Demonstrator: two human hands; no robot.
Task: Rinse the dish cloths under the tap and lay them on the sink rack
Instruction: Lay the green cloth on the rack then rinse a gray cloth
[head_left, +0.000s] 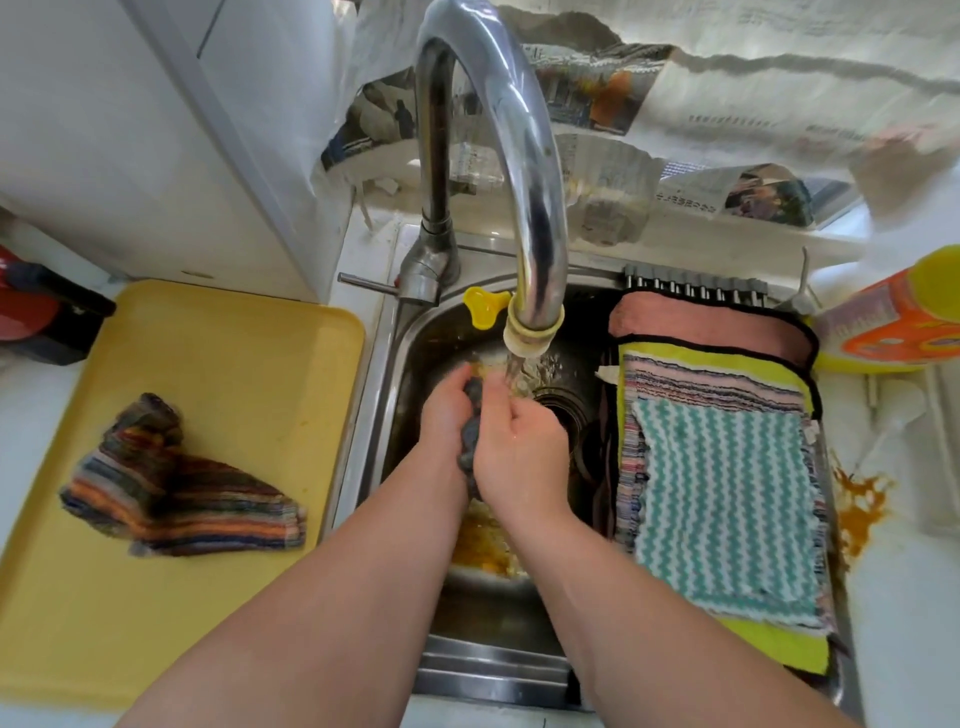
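Water runs from the chrome tap (530, 228) into the steel sink (405, 353). Under the stream, my left hand (447, 410) and my right hand (519, 447) grip a bunched blue-grey dish cloth (470, 431) between them. On the sink rack (696, 283) at the right lie several cloths: a pink one (706, 325), a yellow-green one (769, 649), a striped one (701, 382) and a teal zigzag one (727, 499) on top. A dark multicolour striped cloth (171, 488) lies crumpled on the yellow tray (234, 343) to the left.
A yellow and orange bottle (898, 322) stands at the right edge. Orange stains mark the counter (857, 504) beside the rack. Newspaper (727, 130) covers the wall behind the tap. A red and black object (36, 306) sits at far left. Orange residue (483, 545) lies in the sink.
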